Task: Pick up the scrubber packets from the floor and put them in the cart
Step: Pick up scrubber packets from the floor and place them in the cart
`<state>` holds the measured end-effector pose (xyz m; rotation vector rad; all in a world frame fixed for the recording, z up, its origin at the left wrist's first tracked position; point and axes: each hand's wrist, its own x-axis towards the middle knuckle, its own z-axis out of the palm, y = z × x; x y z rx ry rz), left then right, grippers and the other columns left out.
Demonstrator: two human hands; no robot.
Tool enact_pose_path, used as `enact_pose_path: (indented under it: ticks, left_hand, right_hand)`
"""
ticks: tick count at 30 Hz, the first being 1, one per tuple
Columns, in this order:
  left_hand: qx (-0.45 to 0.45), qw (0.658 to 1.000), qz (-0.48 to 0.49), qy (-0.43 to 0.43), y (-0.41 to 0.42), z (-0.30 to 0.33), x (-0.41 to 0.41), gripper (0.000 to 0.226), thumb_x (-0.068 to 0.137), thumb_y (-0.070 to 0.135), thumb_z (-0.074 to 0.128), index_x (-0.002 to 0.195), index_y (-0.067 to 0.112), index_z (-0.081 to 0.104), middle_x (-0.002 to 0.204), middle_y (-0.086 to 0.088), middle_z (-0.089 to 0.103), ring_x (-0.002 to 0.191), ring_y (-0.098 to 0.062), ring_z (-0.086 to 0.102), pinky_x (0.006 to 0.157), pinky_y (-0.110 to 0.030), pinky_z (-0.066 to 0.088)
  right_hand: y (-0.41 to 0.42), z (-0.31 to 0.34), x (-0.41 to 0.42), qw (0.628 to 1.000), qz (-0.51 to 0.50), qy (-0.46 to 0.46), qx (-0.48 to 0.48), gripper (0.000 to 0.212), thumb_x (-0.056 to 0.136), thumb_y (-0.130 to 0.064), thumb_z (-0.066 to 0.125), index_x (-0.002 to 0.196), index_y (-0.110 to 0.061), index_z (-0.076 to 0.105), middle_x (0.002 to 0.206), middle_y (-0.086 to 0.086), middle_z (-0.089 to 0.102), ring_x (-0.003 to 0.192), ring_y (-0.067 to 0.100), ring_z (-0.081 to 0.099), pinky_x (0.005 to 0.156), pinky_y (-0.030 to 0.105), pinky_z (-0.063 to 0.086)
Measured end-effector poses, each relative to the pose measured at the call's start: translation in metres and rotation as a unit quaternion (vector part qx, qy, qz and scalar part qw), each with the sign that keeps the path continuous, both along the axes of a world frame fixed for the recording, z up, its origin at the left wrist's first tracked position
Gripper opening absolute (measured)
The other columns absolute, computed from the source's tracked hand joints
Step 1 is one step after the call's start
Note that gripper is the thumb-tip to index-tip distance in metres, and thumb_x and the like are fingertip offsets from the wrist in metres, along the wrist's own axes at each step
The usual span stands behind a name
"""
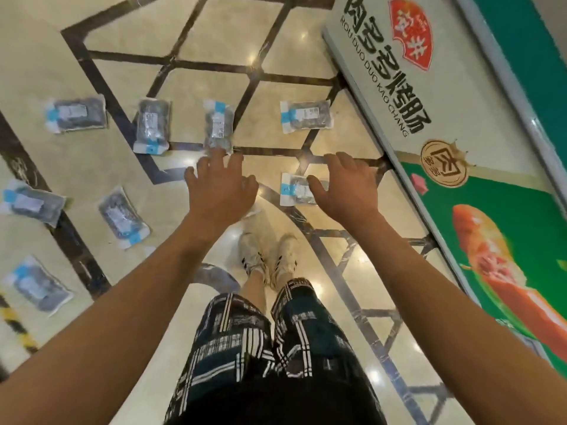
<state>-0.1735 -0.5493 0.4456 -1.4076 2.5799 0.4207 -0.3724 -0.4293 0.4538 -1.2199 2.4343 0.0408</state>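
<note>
Several scrubber packets lie flat on the tiled floor: clear bags with dark pads and blue-and-white labels. One packet (296, 191) lies just under my right hand (345, 187), whose fingers are spread and relaxed above it. Another packet (218, 125) lies just beyond the fingertips of my left hand (219, 187), which is also spread and holds nothing. A white corner of a further packet (253, 210) shows under my left hand. More packets (152, 126) (306, 115) (124, 216) lie further off. The cart is out of view.
A large printed display board (460, 124) runs along the right side, close to my right hand. My own legs and white shoes (267, 259) stand below the hands. A yellow-and-black striped strip (15, 326) lies at the left edge.
</note>
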Motion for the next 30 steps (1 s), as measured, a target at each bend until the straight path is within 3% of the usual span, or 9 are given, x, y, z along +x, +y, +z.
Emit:
enact_pose_path:
  ticks: [2,5,9,14,19,23,25,28,30]
  left_hand:
    - [-0.012,1.0,0.006,-0.001,-0.007,-0.047,-0.009,0.05,0.094,0.046,0.047,0.128,0.012,0.063,0.129,-0.02,0.062,0.108,-0.044,0.063,0.093,-0.056,0.049]
    - [0.046,0.998,0.04,0.003,-0.016,-0.13,-0.024,0.054,0.092,0.049,0.045,0.13,0.013,0.062,0.132,-0.02,0.061,0.111,-0.043,0.063,0.093,-0.054,0.051]
    - [0.079,0.993,0.08,0.044,-0.018,-0.275,-0.027,0.051,0.094,0.042,0.05,0.127,0.006,0.062,0.121,-0.025,0.063,0.099,-0.047,0.064,0.081,-0.055,0.053]
    - [0.194,0.94,0.28,0.011,-0.031,-0.463,-0.017,0.054,0.101,0.037,0.057,0.145,0.009,0.042,0.145,-0.024,0.044,0.126,-0.046,0.052,0.103,-0.056,0.044]
    - [0.221,0.878,0.425,0.002,-0.047,-0.604,0.017,0.077,0.093,0.039,0.071,0.152,0.009,0.031,0.15,-0.025,0.035,0.136,-0.045,0.042,0.112,-0.054,0.037]
    - [0.228,0.788,0.567,0.083,-0.052,-0.657,0.04,0.102,0.077,0.047,0.085,0.153,0.011,0.027,0.153,-0.023,0.033,0.135,-0.043,0.045,0.107,-0.052,0.047]
    - [0.252,0.753,0.593,0.132,-0.05,-0.668,0.045,0.094,0.075,0.048,0.087,0.144,0.005,0.039,0.144,-0.022,0.049,0.124,-0.037,0.056,0.098,-0.045,0.052]
    - [0.31,0.696,0.615,0.203,-0.049,-0.664,0.044,0.066,0.08,0.037,0.087,0.126,-0.002,0.062,0.119,-0.027,0.069,0.08,-0.026,0.067,0.066,-0.035,0.053]
    - [0.336,0.667,0.62,0.239,-0.05,-0.65,0.037,0.063,0.08,0.037,0.087,0.128,0.005,0.063,0.118,-0.021,0.072,0.086,-0.025,0.072,0.069,-0.039,0.059]
  right_hand:
    - [-0.015,-0.047,-0.009,1.0,-0.015,-0.013,0.009,0.061,0.095,-0.062,0.044,0.144,-0.027,0.053,0.143,0.006,0.062,0.128,0.039,0.058,0.107,0.052,0.048]
    - [-0.033,-0.132,-0.02,0.998,-0.036,-0.034,0.029,0.059,0.099,-0.059,0.049,0.145,-0.022,0.053,0.148,0.008,0.059,0.129,0.039,0.056,0.104,0.05,0.048]
    - [-0.038,-0.264,-0.027,0.995,-0.041,-0.06,0.064,0.056,0.101,-0.054,0.053,0.145,-0.019,0.054,0.147,0.007,0.059,0.131,0.034,0.056,0.104,0.047,0.049]
    - [-0.022,-0.445,-0.047,0.991,-0.028,-0.064,0.11,0.049,0.102,-0.035,0.062,0.147,-0.016,0.051,0.148,0.01,0.059,0.129,0.038,0.058,0.103,0.05,0.052]
    - [-0.013,-0.592,-0.093,0.986,-0.057,-0.088,0.131,0.071,0.093,-0.029,0.077,0.154,-0.016,0.043,0.156,0.013,0.052,0.138,0.041,0.052,0.112,0.054,0.047]
    - [-0.008,-0.657,-0.13,0.981,-0.018,-0.09,0.17,0.105,0.081,-0.044,0.088,0.163,-0.021,0.027,0.163,0.011,0.043,0.147,0.043,0.041,0.119,0.061,0.036]
    - [-0.013,-0.666,-0.136,0.976,-0.013,-0.046,0.211,0.111,0.075,-0.056,0.089,0.162,-0.033,0.023,0.159,0.01,0.045,0.145,0.043,0.039,0.114,0.063,0.037]
    - [-0.022,-0.664,-0.136,0.959,-0.041,-0.031,0.279,0.095,0.068,-0.068,0.088,0.146,-0.033,0.045,0.137,0.014,0.057,0.132,0.041,0.046,0.107,0.054,0.04]
    - [-0.017,-0.656,-0.131,0.95,-0.095,-0.073,0.29,0.081,0.065,-0.07,0.088,0.126,-0.026,0.057,0.123,0.01,0.064,0.123,0.037,0.052,0.098,0.047,0.041]
